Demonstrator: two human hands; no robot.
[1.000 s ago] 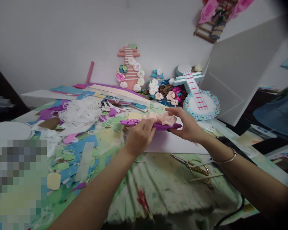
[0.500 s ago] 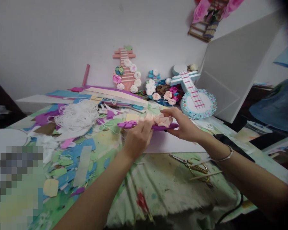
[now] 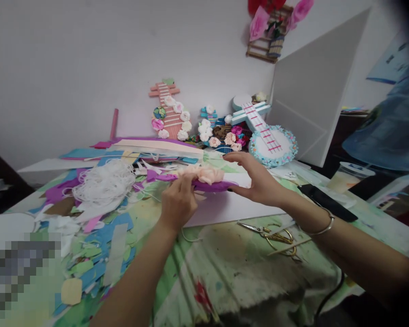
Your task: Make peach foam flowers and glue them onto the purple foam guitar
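My left hand (image 3: 180, 197) is closed around a purple craft piece (image 3: 214, 185) shaped like a small stringed instrument, held nearly flat over a white board (image 3: 238, 211). Peach paper flowers (image 3: 209, 174) sit along its top, and the left fingers hide part of it. At its right end is my right hand (image 3: 255, 177), with thumb and fingers spread apart. The right thumb tip is close to the purple edge; whether it touches I cannot tell. Gold-handled scissors (image 3: 269, 234) lie in front of the board beside a thin stick (image 3: 289, 246).
White string (image 3: 104, 184) lies heaped at the left, with paper scraps (image 3: 88, 259) around it. A pink flowered instrument (image 3: 170, 113) and a pale blue banjo-like one (image 3: 274, 145) lean at the back. A black phone-like slab (image 3: 327, 203) lies right; a grey panel (image 3: 310, 91) stands behind.
The purple piece has moved left, carried by my left hand. My right hand, earlier curved about the flowers and the right end, now has its upper fingers away from them. The view has shifted slightly.
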